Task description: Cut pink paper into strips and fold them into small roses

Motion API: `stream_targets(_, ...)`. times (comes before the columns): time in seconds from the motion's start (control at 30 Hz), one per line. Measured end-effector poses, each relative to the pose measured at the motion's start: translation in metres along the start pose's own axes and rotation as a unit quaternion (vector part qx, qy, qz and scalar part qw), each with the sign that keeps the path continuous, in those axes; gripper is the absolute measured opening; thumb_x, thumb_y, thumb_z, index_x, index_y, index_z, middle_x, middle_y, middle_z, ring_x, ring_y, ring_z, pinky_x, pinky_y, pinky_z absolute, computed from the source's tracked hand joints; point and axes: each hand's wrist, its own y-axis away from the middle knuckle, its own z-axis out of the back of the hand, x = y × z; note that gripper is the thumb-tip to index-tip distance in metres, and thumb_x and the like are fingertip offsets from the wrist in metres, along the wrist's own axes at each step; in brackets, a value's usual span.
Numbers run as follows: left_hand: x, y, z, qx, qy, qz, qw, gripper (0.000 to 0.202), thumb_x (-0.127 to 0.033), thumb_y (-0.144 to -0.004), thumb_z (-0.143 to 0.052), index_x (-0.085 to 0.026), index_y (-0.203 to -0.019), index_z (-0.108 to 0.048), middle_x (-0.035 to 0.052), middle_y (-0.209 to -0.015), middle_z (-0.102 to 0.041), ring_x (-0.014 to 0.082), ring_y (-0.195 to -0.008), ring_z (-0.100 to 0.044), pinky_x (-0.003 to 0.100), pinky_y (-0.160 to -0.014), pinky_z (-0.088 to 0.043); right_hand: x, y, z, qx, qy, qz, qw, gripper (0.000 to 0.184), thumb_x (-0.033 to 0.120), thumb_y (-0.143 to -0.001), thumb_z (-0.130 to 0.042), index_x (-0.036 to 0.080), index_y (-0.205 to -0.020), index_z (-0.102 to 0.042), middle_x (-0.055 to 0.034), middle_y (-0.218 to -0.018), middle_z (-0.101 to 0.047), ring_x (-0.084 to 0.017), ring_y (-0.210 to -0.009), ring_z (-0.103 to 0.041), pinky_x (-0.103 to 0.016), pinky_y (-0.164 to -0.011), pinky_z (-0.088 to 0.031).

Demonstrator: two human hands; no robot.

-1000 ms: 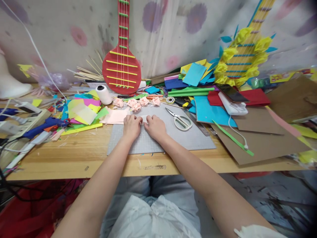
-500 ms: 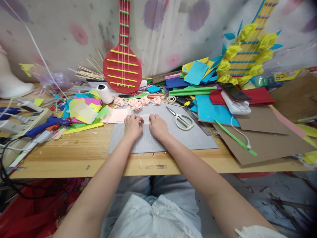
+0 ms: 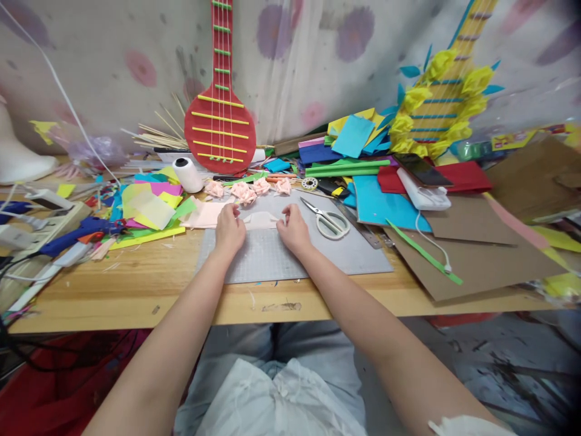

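Note:
A pale pink paper piece [image 3: 260, 219] lies stretched on the grey cutting mat [image 3: 318, 251]. My left hand [image 3: 229, 230] pinches its left end and my right hand [image 3: 294, 230] pinches its right end, fingers closed on the paper. Just behind the hands lies a row of several small pink paper roses [image 3: 247, 191]. A sheet of pink paper [image 3: 206, 213] rests to the left of the mat. White-handled scissors [image 3: 329, 221] lie on the mat to the right of my right hand.
A white thread spool [image 3: 187, 174] and a red cardboard banjo [image 3: 220, 124] stand behind. Coloured paper scraps [image 3: 152, 206] and a blue glue gun [image 3: 77, 230] lie left. Brown cardboard [image 3: 481, 254], a phone [image 3: 420, 169] and a yellow-flowered guitar [image 3: 442, 103] sit right.
My hands were close together over the paper; now they have moved apart, each holding one end, and the pink paper shows stretched out between them.

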Motion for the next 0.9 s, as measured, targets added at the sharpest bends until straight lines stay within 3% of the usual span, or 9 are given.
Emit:
stream_targets(0.13,-0.004,-0.013,0.000,0.088,0.004,0.042,0.995,0.033,-0.013,-0.072,-0.046,-0.015,-0.106,-0.047,0.0096,-0.101,-0.057,0.0190,-0.093,-0.055,0.032,-0.083,-0.043,-0.012,-0.007,0.003,-0.029,-0.081,-0.034,0.996,0.026,0.015,-0.063,-0.041,0.020,-0.089,-0.042,0.0018,-0.076,-0.045,-0.013,-0.066,-0.046,-0.026,-0.065,-0.036)
stream_targets(0.27,-0.013,-0.027,0.002,0.156,-0.025,0.088,0.984,0.041,-0.025,-0.071,-0.056,-0.014,-0.110,-0.047,0.0113,-0.103,-0.058,0.0202,-0.091,-0.057,0.031,-0.079,-0.044,-0.015,-0.008,0.004,-0.031,-0.095,-0.032,0.994,0.027,0.016,-0.062,-0.041,0.020,-0.089,-0.043,0.0033,-0.072,-0.044,-0.012,-0.064,-0.045,-0.025,-0.063,-0.036)
stream_targets(0.4,-0.023,-0.034,0.006,0.234,0.019,0.089,0.968,0.053,-0.037,-0.075,-0.054,-0.015,-0.122,-0.041,0.0079,-0.089,-0.062,0.0173,-0.074,-0.059,0.028,-0.070,-0.045,-0.013,-0.008,0.004,-0.029,-0.098,-0.038,0.994,0.029,0.016,-0.062,-0.042,0.020,-0.090,-0.043,0.0037,-0.071,-0.044,-0.013,-0.064,-0.046,-0.025,-0.063,-0.036)
stream_targets(0.5,-0.032,-0.034,0.011,0.316,0.047,0.064,0.945,0.049,-0.033,-0.078,-0.050,-0.018,-0.124,-0.042,0.0014,-0.070,-0.058,0.0128,-0.057,-0.053,0.026,-0.061,-0.043,-0.013,-0.008,0.005,-0.027,-0.101,-0.039,0.994,0.029,0.016,-0.062,-0.042,0.020,-0.091,-0.043,0.0039,-0.071,-0.044,-0.013,-0.064,-0.046,-0.025,-0.063,-0.037)
stream_targets(0.6,-0.038,-0.033,0.014,0.382,0.067,0.035,0.921,0.054,-0.018,-0.073,-0.049,-0.021,-0.126,-0.041,-0.0039,-0.059,-0.050,0.0097,-0.047,-0.046,0.022,-0.053,-0.040,-0.012,-0.008,0.006,-0.024,-0.103,-0.042,0.994,0.029,0.016,-0.062,-0.042,0.020,-0.090,-0.043,0.0044,-0.070,-0.044,-0.013,-0.063,-0.046,-0.025,-0.063,-0.036)
stream_targets(0.73,-0.039,-0.033,0.013,0.418,0.071,0.009,0.906,0.063,-0.007,-0.064,-0.047,-0.024,-0.124,-0.045,-0.0064,-0.056,-0.044,0.0077,-0.044,-0.041,0.020,-0.047,-0.035,-0.010,-0.007,0.007,-0.019,-0.110,-0.044,0.993,0.029,0.016,-0.062,-0.042,0.020,-0.090,-0.043,0.0046,-0.069,-0.043,-0.012,-0.063,-0.046,-0.025,-0.062,-0.036)
stream_targets(0.9,-0.035,-0.031,0.009,0.388,0.106,0.070,0.913,0.027,-0.012,-0.070,-0.048,-0.016,-0.092,-0.064,-0.0047,-0.048,-0.041,0.0064,-0.039,-0.037,0.019,-0.039,-0.028,-0.009,-0.007,0.008,-0.020,-0.114,-0.050,0.992,0.030,0.016,-0.062,-0.041,0.019,-0.092,-0.043,0.0049,-0.068,-0.043,-0.013,-0.063,-0.046,-0.025,-0.063,-0.037)
